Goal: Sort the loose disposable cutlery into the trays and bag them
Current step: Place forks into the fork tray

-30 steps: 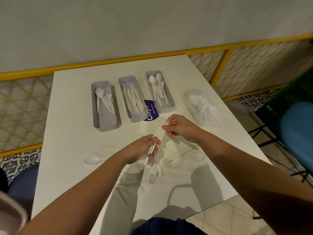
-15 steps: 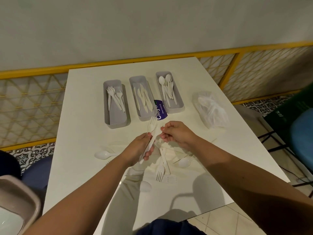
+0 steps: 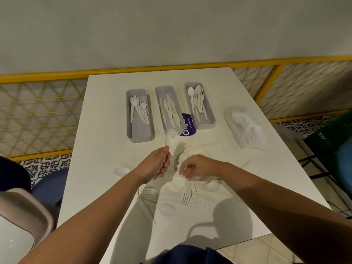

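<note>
- Gripping a white plastic fork [image 3: 170,137] in the left hand [image 3: 158,165], fingers curled round the handle, tines up and aimed toward the trays; probably held so for a straight drop among its kind.
- Hovering the right hand [image 3: 198,166] low over the loose cutlery [image 3: 187,195], fingers bent downward and blurred; cannot tell whether pinching anything.
- Sorted by type across the far side of the table [image 3: 95,130]: fork tray [image 3: 140,130] left, knife tray [image 3: 165,88] middle, spoon tray [image 3: 206,125] right, side by side, seemingly to give each piece one obvious home.
- Left unsorted near the front edge: spoons and forks, around and beneath the hands.
- Set apart, right of the spoon tray: a clear plastic bag [image 3: 245,128], apparently with cutlery inside, handy for bagging.
- Readable on the purple sticker [image 3: 187,128] between the knife and spoon trays: "Clay", partly cut off, and "Clean as you go".
</note>
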`<action>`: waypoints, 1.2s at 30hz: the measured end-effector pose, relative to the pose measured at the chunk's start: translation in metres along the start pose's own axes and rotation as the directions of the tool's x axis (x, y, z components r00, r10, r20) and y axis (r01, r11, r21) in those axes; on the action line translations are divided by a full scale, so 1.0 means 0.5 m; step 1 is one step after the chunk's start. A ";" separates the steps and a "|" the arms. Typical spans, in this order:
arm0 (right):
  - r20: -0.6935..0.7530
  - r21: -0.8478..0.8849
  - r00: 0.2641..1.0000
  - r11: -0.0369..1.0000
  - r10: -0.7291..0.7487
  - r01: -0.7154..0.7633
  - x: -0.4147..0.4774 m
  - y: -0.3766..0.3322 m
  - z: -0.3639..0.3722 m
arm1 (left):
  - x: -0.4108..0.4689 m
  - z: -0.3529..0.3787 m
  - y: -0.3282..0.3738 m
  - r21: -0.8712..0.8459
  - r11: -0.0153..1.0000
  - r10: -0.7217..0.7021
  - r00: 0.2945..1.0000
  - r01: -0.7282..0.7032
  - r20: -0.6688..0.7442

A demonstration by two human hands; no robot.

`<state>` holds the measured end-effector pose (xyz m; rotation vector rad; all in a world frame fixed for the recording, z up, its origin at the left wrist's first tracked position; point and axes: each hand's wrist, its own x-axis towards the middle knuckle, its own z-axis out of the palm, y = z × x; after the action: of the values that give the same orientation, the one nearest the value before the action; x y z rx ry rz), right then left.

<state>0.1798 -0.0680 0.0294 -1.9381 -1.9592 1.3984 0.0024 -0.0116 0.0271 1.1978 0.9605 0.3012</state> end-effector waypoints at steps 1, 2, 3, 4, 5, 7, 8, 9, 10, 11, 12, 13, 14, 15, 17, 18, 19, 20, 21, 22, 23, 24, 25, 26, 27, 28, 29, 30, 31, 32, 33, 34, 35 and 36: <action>0.101 -0.075 0.995 0.997 0.007 0.001 -0.004 0.002 0.009 | 0.000 -0.003 -0.001 0.020 1.000 0.009 1.000 -0.009 -0.003; 0.166 -0.102 0.986 0.995 0.022 -0.005 -0.006 0.001 0.016 | 0.000 -0.004 -0.002 0.048 0.999 0.021 1.000 -0.021 -0.009; 0.205 -0.120 0.978 0.993 0.034 -0.010 -0.006 -0.003 0.020 | 0.000 -0.004 -0.003 0.075 0.997 0.035 0.999 -0.033 -0.019; 0.226 -0.146 0.973 0.989 0.042 -0.009 -0.003 -0.004 0.024 | 0.000 -0.003 -0.004 0.089 0.995 0.049 0.998 -0.046 -0.030; 0.237 -0.185 0.971 0.983 0.036 0.009 0.000 -0.004 0.029 | 0.001 -0.002 -0.005 0.088 0.995 0.059 0.997 -0.056 -0.039; 0.243 -0.276 0.970 0.960 0.011 0.058 0.008 -0.001 0.040 | 0.002 -0.001 -0.007 0.074 0.995 0.070 0.997 -0.067 -0.045; 0.232 -0.304 0.973 0.950 0.005 0.068 0.013 0.002 0.046 | 0.002 -0.002 -0.008 0.073 0.995 0.071 0.996 -0.068 -0.048; 0.222 -0.314 0.975 0.946 -0.004 0.076 0.015 0.005 0.051 | 0.003 -0.003 -0.009 0.074 0.995 0.072 0.996 -0.068 -0.052; 0.212 -0.312 0.977 0.947 -0.006 0.074 0.018 0.007 0.053 | 0.002 -0.006 -0.010 0.072 0.995 0.078 0.995 -0.074 -0.057; 0.202 -0.311 0.979 0.947 -0.014 0.078 0.020 0.007 0.053 | 0.002 -0.008 -0.009 0.069 0.994 0.087 0.994 -0.083 -0.064; 0.195 -0.315 0.981 0.945 -0.021 0.083 0.021 0.003 0.049 | 0.002 -0.010 -0.009 0.062 0.994 0.095 0.993 -0.090 -0.070; 0.189 -0.319 0.981 0.943 -0.033 0.094 0.022 -0.003 0.043 | 0.002 -0.013 -0.009 0.050 0.994 0.099 0.992 -0.095 -0.076; 0.175 -0.317 0.984 0.943 -0.046 0.100 0.025 -0.009 0.036 | 0.004 -0.017 -0.008 0.029 0.995 0.102 0.991 -0.099 -0.082; 0.150 -0.306 0.987 0.946 -0.061 0.105 0.025 -0.018 0.027 | 0.005 -0.020 -0.007 0.007 0.995 0.102 0.991 -0.102 -0.089; 0.072 -0.263 0.992 0.957 -0.104 0.120 0.025 -0.035 0.006 | 0.009 -0.026 -0.004 -0.017 0.994 0.101 0.989 -0.103 -0.107; 0.025 -0.242 0.990 0.960 -0.140 0.142 0.026 -0.044 -0.004 | 0.011 -0.028 -0.003 -0.019 0.994 0.103 0.988 -0.106 -0.117; -0.024 -0.229 0.984 0.959 -0.177 0.167 0.025 -0.055 -0.015 | 0.013 -0.030 -0.001 -0.021 0.994 0.104 0.986 -0.108 -0.132; -0.080 -0.212 0.975 0.959 -0.209 0.188 0.026 -0.064 -0.024 | 0.013 -0.031 0.001 -0.019 0.994 0.101 0.983 -0.105 -0.150; -0.135 -0.187 0.964 0.961 -0.228 0.201 0.028 -0.073 -0.033 | 0.014 -0.031 0.004 -0.024 0.995 0.093 0.981 -0.099 -0.169; -0.184 -0.155 0.954 0.965 -0.237 0.210 0.030 -0.083 -0.042 | 0.018 -0.032 0.003 -0.037 0.995 0.085 0.979 -0.094 -0.184; -0.228 -0.120 0.944 0.969 -0.239 0.217 0.031 -0.093 -0.050 | 0.020 -0.033 0.003 -0.049 0.995 0.081 0.978 -0.091 -0.193; -0.270 -0.082 0.933 0.971 -0.239 0.225 0.032 -0.101 -0.057 | 0.021 -0.034 0.003 -0.050 0.995 0.077 0.976 -0.088 -0.202; -0.308 -0.043 0.922 0.972 -0.233 0.232 0.033 -0.110 -0.064 | 0.020 -0.034 0.006 -0.042 0.995 0.076 0.975 -0.087 -0.209; -0.344 -0.001 0.913 0.973 -0.218 0.232 0.037 -0.117 -0.069 | 0.021 -0.035 0.007 -0.023 0.996 0.077 0.974 -0.084 -0.213; -0.377 0.050 0.905 0.972 -0.195 0.230 0.042 -0.123 -0.074 | 0.021 -0.034 0.008 -0.015 0.996 0.078 0.974 -0.083 -0.212; -0.408 0.108 0.899 0.970 -0.158 0.220 0.048 -0.131 -0.078 | 0.023 -0.035 0.011 -0.024 0.996 0.083 0.973 -0.090 -0.214; -0.434 0.173 0.894 0.963 -0.114 0.206 0.055 -0.137 -0.082 | 0.025 -0.035 0.017 -0.053 0.994 0.082 0.973 -0.096 -0.218; -0.450 0.250 0.891 0.948 -0.065 0.196 0.063 -0.143 -0.086 | 0.025 -0.033 0.024 -0.108 0.989 0.073 0.974 -0.098 -0.215; -0.454 0.331 0.891 0.925 -0.017 0.187 0.072 -0.147 -0.090 | 0.026 -0.032 0.032 -0.161 0.982 0.066 0.977 -0.100 -0.203; -0.447 0.405 0.894 0.897 0.025 0.177 0.079 -0.150 -0.093 | 0.026 -0.033 0.040 -0.196 0.975 0.063 0.980 -0.101 -0.191; -0.436 0.465 0.898 0.868 0.057 0.171 0.085 -0.154 -0.097 | 0.027 -0.033 0.047 -0.209 0.972 0.069 0.980 -0.108 -0.185; -0.425 0.516 0.901 0.840 0.082 0.167 0.091 -0.157 -0.101 | 0.029 -0.033 0.054 -0.218 0.969 0.077 0.979 -0.118 -0.186; -0.417 0.554 0.904 0.815 0.098 0.167 0.096 -0.160 -0.104 | 0.030 -0.033 0.060 -0.235 0.963 0.089 0.978 -0.133 -0.189; -0.412 0.580 0.905 0.797 0.107 0.170 0.101 -0.164 -0.106 | 0.033 -0.034 0.066 -0.259 0.955 0.097 0.977 -0.144 -0.188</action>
<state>0.1376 0.0180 0.0835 -1.6891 -1.1447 1.2375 0.0082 0.0229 0.0479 0.9903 0.9624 0.6244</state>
